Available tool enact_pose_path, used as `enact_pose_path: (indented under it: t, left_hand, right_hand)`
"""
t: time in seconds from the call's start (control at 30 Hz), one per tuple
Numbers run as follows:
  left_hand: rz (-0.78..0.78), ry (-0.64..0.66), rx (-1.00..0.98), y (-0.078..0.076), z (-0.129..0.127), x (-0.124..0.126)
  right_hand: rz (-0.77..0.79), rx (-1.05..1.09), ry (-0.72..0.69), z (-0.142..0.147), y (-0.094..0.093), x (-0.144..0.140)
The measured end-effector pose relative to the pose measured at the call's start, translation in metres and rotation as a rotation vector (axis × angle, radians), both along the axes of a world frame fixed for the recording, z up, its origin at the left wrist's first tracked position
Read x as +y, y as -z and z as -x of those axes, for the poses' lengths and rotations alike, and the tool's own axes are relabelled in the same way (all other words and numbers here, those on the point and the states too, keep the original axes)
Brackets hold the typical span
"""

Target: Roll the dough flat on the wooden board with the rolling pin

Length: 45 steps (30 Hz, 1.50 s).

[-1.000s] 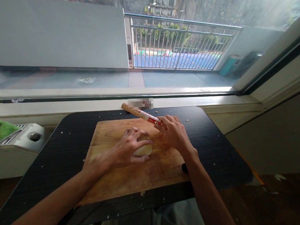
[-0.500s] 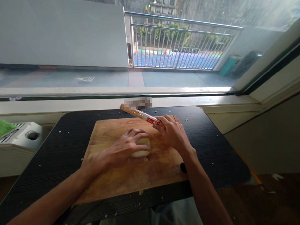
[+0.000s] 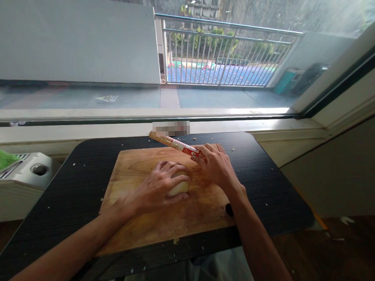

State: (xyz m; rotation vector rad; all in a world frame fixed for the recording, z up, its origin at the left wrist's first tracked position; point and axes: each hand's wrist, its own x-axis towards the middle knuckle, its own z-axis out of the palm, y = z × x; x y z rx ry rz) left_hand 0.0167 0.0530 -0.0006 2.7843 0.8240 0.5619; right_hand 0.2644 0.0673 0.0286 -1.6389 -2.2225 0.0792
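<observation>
A pale, rounded lump of dough point(image 3: 178, 189) rests on the wooden cutting board point(image 3: 141, 228). My left hand point(image 3: 164, 180) is curled over it from the left, the fingers across its top and the thumb along its near side, hiding much of it. In my right hand point(image 3: 215, 164) is the near end of a wooden rolling pin point(image 3: 177, 144), partly covered by a red and white label. The pin slants away to the left over the board's far edge, its far end towards the windowsill.
The board lies on a black table point(image 3: 263, 187) scattered with pale crumbs. Behind stands a white windowsill point(image 3: 236, 126) with a blurred-out patch on it. A white box-like appliance point(image 3: 31, 174) with a green cloth point(image 3: 3, 158) is at the left.
The left hand has shifted slightly on the dough, its thumb now showing along the near side. The right hand and rolling pin have barely moved.
</observation>
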Motion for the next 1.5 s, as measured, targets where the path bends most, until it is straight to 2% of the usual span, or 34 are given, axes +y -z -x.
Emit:
enact_pose_path:
  t: [0.17, 0.33, 0.7, 1.07, 1.27, 1.5]
  left_hand:
    - [0.060, -0.121, 0.012, 0.002, -0.008, -0.001]
    - [0.041, -0.217, 0.009, 0.006, -0.011, -0.002]
    - [-0.029, -0.218, -0.004, 0.012, -0.011, 0.000]
    - [-0.042, -0.211, 0.037, 0.006, -0.016, -0.004]
    - [-0.019, -0.152, 0.077, 0.000, -0.012, -0.005]
    - [0.000, -0.209, 0.102, 0.002, -0.018, -0.005]
  right_hand:
    - [-0.002, 0.005, -0.004, 0.000, 0.000, 0.000]
    - [-0.011, 0.005, -0.015, -0.001, 0.001, 0.001]
    - [0.001, 0.009, -0.014, 0.000, 0.000, -0.001]
    - [0.030, -0.008, 0.015, 0.000, -0.002, 0.000]
    - [-0.007, -0.008, -0.003, -0.002, 0.001, 0.002]
    - [-0.036, 0.007, -0.013, -0.003, 0.003, 0.003]
